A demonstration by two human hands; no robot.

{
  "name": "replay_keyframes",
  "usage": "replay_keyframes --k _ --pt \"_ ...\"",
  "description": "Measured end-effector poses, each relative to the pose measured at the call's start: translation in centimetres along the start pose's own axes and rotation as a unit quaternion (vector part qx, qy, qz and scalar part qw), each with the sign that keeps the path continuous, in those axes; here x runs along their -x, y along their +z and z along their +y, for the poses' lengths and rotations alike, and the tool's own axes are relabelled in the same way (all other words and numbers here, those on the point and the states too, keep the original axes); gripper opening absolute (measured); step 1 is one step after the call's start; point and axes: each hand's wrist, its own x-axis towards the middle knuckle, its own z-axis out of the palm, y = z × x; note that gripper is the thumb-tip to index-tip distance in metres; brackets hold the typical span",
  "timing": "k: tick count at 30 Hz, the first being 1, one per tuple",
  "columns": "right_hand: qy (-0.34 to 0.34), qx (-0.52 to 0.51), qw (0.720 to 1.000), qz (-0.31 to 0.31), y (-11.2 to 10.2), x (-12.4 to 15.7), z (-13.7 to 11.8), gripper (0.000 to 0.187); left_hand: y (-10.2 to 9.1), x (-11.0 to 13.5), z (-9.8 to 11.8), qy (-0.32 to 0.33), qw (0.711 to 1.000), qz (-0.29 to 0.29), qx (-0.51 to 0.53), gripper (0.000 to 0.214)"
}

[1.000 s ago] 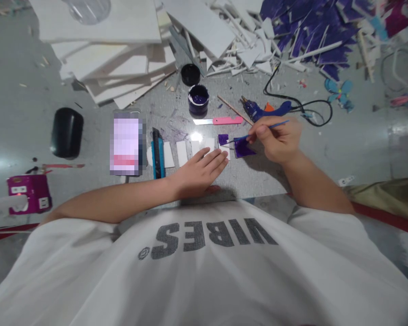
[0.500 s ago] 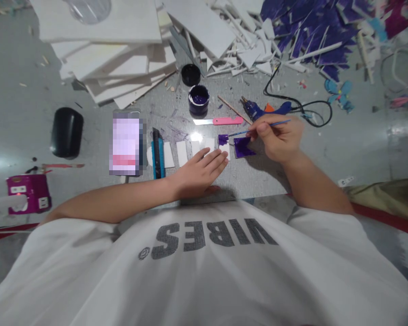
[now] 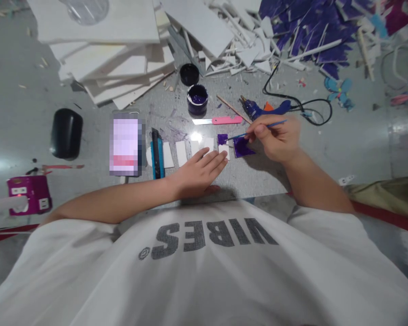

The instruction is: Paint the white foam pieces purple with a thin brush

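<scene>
We've got our left hand (image 3: 204,168) flat and open, overlapping the half-purple strip (image 3: 223,146); to the strip's right, our right hand (image 3: 275,138) pinches the blue brush (image 3: 238,135), tip at the purple.

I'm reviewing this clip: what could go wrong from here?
Smudging: the left hand lies with its fingers close to the purple end of the part-painted piece, and might smear it if wet.
Spilling: the paint jar stands open, so a knock could tip it.
Cutting: the pink knife lies between them with its blade bared, and could nick a reaching hand.
</scene>
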Motion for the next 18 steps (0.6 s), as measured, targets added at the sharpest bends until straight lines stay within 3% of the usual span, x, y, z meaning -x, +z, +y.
replay_keyframes --k 18 --pt "0.014 0.028 0.999 0.015 0.08 -0.26 -0.49 0.069 -0.43 -0.17 0.10 0.000 1.000 -0.004 0.008 0.087"
